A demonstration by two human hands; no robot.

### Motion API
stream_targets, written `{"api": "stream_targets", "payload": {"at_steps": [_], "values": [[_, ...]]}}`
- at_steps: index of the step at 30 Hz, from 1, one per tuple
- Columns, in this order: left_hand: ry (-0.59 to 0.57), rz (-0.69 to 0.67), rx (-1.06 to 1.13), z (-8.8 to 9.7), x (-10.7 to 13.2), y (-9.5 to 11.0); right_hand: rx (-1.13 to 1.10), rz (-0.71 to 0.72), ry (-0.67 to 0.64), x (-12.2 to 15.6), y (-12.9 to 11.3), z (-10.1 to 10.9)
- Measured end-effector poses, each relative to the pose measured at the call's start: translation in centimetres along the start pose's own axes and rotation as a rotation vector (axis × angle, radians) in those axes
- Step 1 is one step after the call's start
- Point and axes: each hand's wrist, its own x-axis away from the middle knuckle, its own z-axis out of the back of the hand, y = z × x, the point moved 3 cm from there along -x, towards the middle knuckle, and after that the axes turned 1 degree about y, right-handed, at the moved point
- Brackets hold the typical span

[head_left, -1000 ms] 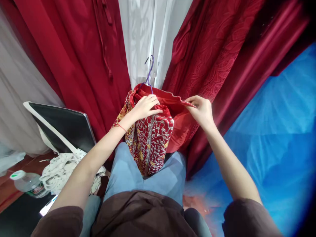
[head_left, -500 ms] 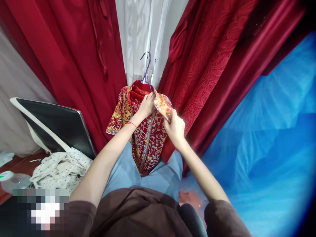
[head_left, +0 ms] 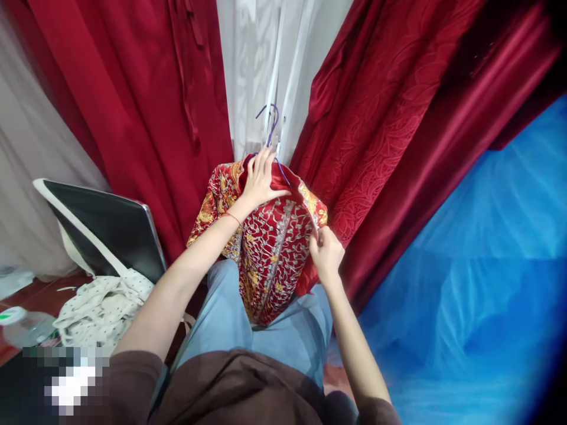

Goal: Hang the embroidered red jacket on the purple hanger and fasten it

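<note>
A red jacket (head_left: 274,254) with gold and silver embroidery hangs on a purple hanger (head_left: 273,124) in front of my knees. My left hand (head_left: 259,180) is at its neckline, fingers spread and reaching up toward the hanger's neck, thumb stretched out to the right. With fingers curled closed, my right hand (head_left: 326,251) grips the edge of the jacket's front at the right. Red lining shows inside the open collar. The hanger's hook stands in front of a white frame; whether it hangs on anything I cannot tell.
Red curtains (head_left: 172,106) hang on both sides, with blue fabric (head_left: 487,283) to the right. At the left are a dark flat panel (head_left: 104,227) with a pale strap, a spotted white cloth (head_left: 106,307) and a clear bottle (head_left: 31,327).
My left hand has let go of the jacket's front edge and moved up to the neckline, its fingers spreading. My right hand has drawn the edge right and a little down, widening the collar.
</note>
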Motion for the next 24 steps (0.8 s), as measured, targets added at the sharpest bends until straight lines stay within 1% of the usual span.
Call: {"api": "stream_targets", "payload": {"at_steps": [2, 4, 5, 7, 9, 13, 18, 21, 24], "values": [[-0.116, -0.128, -0.010, 0.9, -1.9, -0.8, 0.010, -0.030, 0.022, -0.1, 0.6, 0.2], [-0.219, -0.228, -0.005, 1.3, -3.4, -1.7, 0.014, -0.063, 0.018, 0.2, 1.2, 0.5], [-0.255, -0.262, 0.002, 1.3, -4.0, -2.0, 0.018, -0.078, 0.005, 0.3, 1.5, 0.6], [-0.286, -0.299, 0.019, 1.2, -5.0, -2.6, 0.030, -0.096, -0.031, 0.8, 1.9, 0.8], [-0.288, -0.297, 0.037, 1.0, -5.6, -2.9, 0.028, -0.106, -0.063, 1.2, 2.3, 1.0], [-0.275, -0.226, 0.074, 0.8, -5.8, -3.0, -0.039, -0.138, -0.111, 1.3, 2.8, 1.3], [-0.342, -0.212, 0.073, 1.4, -5.7, -2.8, -0.080, -0.165, -0.160, 1.4, 2.7, 1.5], [-0.354, -0.192, 0.040, 1.6, -5.8, -2.5, -0.118, -0.184, -0.182, 1.2, 2.6, 1.7], [-0.341, -0.146, -0.006, 1.3, -6.1, -2.1, -0.128, -0.213, -0.197, 0.0, 2.3, 3.1]]}}
